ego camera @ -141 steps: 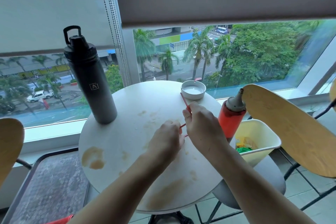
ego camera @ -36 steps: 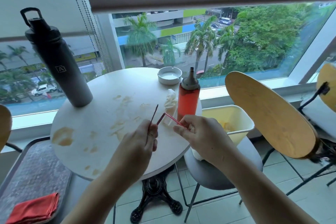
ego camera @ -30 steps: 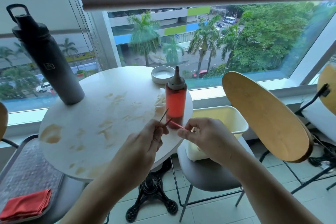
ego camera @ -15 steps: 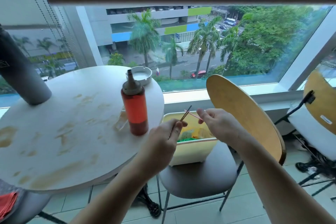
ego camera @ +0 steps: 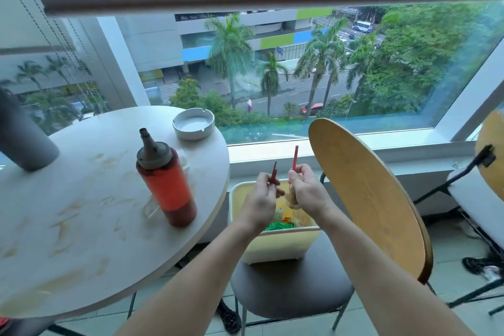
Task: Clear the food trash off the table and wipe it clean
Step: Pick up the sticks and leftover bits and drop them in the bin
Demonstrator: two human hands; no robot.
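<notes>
Head view: both hands hover above a pale yellow bin (ego camera: 275, 245) that sits on a grey chair seat (ego camera: 291, 292), just right of the round table (ego camera: 81, 226). The left hand (ego camera: 259, 204) has its fingers curled tight around a dark red stick (ego camera: 274, 174), which juts upward from the fist. The right hand (ego camera: 306, 194) pinches a brighter red stick (ego camera: 295, 157), also pointing up, and something pale and crumpled shows under its fingers; what that is cannot be told. The two hands are near each other, not touching. Inside the bin lie green and yellow scraps (ego camera: 278, 225).

The tabletop is smeared with brownish stains (ego camera: 65, 224). On it stand a red sauce bottle (ego camera: 166, 183) with a grey nozzle, upright near the right edge, a white ashtray (ego camera: 194, 123) at the far edge, and the base of a dark flask (ego camera: 24, 139) at the left. A wooden chair back (ego camera: 368, 199) rises right of the bin. Behind everything a window looks onto palms and a street.
</notes>
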